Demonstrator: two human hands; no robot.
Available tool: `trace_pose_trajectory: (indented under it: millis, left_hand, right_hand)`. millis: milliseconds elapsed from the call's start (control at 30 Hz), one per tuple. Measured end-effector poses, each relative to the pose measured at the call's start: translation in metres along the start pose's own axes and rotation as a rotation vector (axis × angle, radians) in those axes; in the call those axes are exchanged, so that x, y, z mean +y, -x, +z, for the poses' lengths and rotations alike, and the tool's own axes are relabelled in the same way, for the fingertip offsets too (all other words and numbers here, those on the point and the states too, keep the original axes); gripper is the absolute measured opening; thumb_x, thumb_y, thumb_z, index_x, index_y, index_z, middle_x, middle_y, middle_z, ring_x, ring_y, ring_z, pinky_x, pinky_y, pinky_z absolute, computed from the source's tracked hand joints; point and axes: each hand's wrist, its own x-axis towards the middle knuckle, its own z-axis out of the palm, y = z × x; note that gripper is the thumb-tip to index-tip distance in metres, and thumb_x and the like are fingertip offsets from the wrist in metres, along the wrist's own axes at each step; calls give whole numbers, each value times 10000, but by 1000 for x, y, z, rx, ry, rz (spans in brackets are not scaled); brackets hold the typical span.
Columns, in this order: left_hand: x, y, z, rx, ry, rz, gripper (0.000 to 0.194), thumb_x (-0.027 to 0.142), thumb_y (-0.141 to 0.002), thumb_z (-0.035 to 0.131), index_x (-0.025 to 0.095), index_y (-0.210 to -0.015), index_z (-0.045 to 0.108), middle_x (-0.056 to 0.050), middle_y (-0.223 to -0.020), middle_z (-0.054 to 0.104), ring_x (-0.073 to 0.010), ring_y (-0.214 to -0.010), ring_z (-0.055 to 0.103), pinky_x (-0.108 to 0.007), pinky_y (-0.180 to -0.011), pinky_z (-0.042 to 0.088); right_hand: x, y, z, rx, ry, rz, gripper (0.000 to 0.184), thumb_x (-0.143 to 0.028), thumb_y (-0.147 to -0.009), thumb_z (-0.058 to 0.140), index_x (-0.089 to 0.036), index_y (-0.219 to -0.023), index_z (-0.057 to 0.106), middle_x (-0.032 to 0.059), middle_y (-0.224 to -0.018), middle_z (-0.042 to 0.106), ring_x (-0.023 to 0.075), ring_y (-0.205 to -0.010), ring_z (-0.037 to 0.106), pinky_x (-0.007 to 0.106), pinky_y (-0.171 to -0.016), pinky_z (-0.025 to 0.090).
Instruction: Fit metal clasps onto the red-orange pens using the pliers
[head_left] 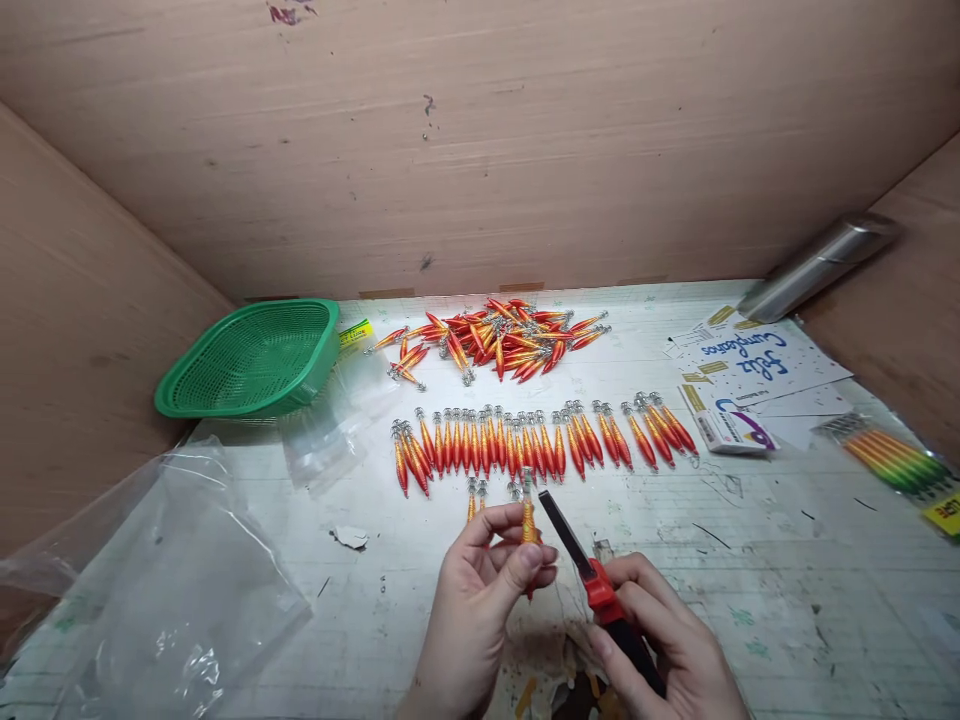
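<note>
My left hand (487, 590) is closed around one red-and-orange fishing lure (529, 520), holding it upright between thumb and fingers. My right hand (667, 650) grips a red-handled utility knife (592, 575), its black blade pointing up toward the lure. Just beyond my hands a long row of the same lures (540, 440) lies side by side on the work surface. Further back a loose heap of lures (502, 340) is piled. Two more lures (475, 495) lie just behind my left fingers.
A green plastic basket (255, 355) stands at the back left. Clear plastic bags (172, 580) lie at the left. Printed cards and a small box (731, 425) sit at the right, with packaged lures (896, 460) and a metal cylinder (817, 265). Brown board walls enclose the bench.
</note>
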Motion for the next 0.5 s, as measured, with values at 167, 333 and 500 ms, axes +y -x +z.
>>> trace_pose_trajectory:
  millis: [167, 333, 500]
  left_hand:
    - [2, -21, -51, 418, -438, 268, 452, 427, -643, 838, 174, -996, 713, -25, -780, 672, -178, -714, 611, -312, -710, 504]
    - [-9, -33, -75, 457, -645, 323, 309, 381, -616, 833, 192, -820, 698, -34, -740, 642, -212, -634, 593, -347, -628, 489]
    - [-21, -28, -52, 409, -760, 468, 278, 350, -697, 805, 210, -929, 743, -90, -861, 641, -284, -805, 602, -399, -725, 466]
  right_hand:
    - [49, 0, -37, 268, 445, -40, 162, -386, -888, 599, -231, -869, 642, 62, -975, 568, 204, -821, 625, 288, -678, 503]
    - [92, -7, -85, 533, 953, 111, 267, -468, -858, 473, -267, -682, 451, 94, -841, 457, 300, -759, 500, 464, -715, 448]
    - [103, -16, -110, 557, 1087, 372, 349, -535, -850, 477, -276, -629, 402, 97, -769, 421, 346, -744, 485, 434, -583, 389]
